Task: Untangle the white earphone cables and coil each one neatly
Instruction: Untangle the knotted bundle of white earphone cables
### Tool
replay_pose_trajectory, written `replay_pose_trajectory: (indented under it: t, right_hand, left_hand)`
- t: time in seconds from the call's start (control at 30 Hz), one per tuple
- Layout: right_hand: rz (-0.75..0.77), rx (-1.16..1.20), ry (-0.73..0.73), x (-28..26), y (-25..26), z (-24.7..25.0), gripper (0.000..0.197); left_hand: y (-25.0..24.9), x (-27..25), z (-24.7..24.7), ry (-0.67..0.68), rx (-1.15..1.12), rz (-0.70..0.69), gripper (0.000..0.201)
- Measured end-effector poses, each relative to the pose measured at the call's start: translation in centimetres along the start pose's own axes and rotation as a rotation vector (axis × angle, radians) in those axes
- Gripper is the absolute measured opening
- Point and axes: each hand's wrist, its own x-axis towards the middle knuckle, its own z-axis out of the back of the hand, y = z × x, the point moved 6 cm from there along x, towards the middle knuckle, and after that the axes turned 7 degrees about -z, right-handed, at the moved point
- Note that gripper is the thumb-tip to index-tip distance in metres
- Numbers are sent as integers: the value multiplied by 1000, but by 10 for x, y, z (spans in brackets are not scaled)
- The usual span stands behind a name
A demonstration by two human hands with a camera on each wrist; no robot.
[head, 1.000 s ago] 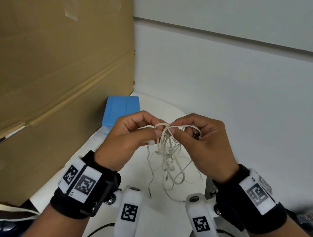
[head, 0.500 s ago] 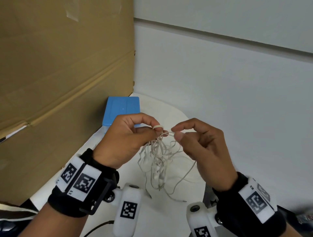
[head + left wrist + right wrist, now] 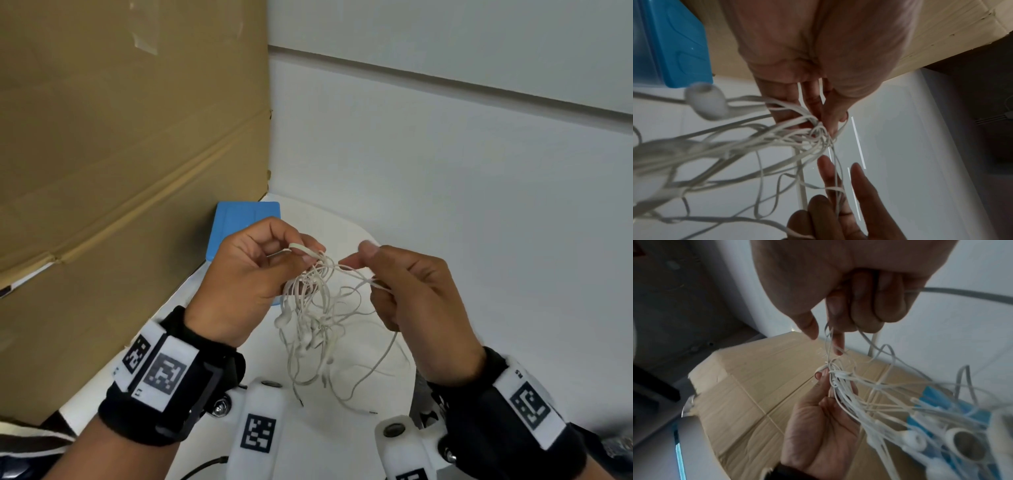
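Between left hand and right hand, earphone cables dangling downward

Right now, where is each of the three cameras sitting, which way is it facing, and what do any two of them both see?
Head: worn on the head, looking forward and down; shows the left hand and right hand pinching the white earphone cables above the table, plus both wristbands.
Left wrist: looks along the left palm to the knot; the right hand's fingers face it.
Right wrist: looks along the right hand at the left hand's palm.
Shared: all three see the tangle, the blue box and the cardboard.
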Motion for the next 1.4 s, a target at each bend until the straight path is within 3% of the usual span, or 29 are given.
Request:
replay_pose_trajectory:
  t: [0.1, 0.23, 0.43, 0.53, 0.8, 0.97, 1.17, 1.27, 1.4]
  right_hand:
    - [-65, -25, 1, 3, -2, 0, 35]
    - [-72, -116, 105, 4, -2, -6, 21]
    - [-61, -184, 203, 6, 1, -5, 21]
    - [0, -258, 167, 8, 4, 2, 6]
    - [103, -234, 2, -1, 8, 8, 12]
    - [133, -220, -82, 2, 1, 9, 15]
    - [343, -392, -113, -1, 6, 10, 8]
    - [448, -483, -51, -5, 9, 5, 24]
    - [475, -527, -36, -6, 8, 7, 19]
  left_hand:
    - [-2, 0, -3, 15, 1, -45, 28]
    - [0, -2, -4, 66, 50, -77, 24]
    - [0, -4, -8, 100, 90, -73, 23]
    - [0, -4, -11, 119, 69, -45, 27]
    - [2, -7, -14, 223, 74, 5, 31]
    - [3, -8, -13, 206, 109, 2, 31]
    - [6, -6, -14, 147, 70, 43, 39]
    - [6, -7, -18, 166, 69, 42, 37]
    - [8, -6, -15, 171, 74, 44, 38]
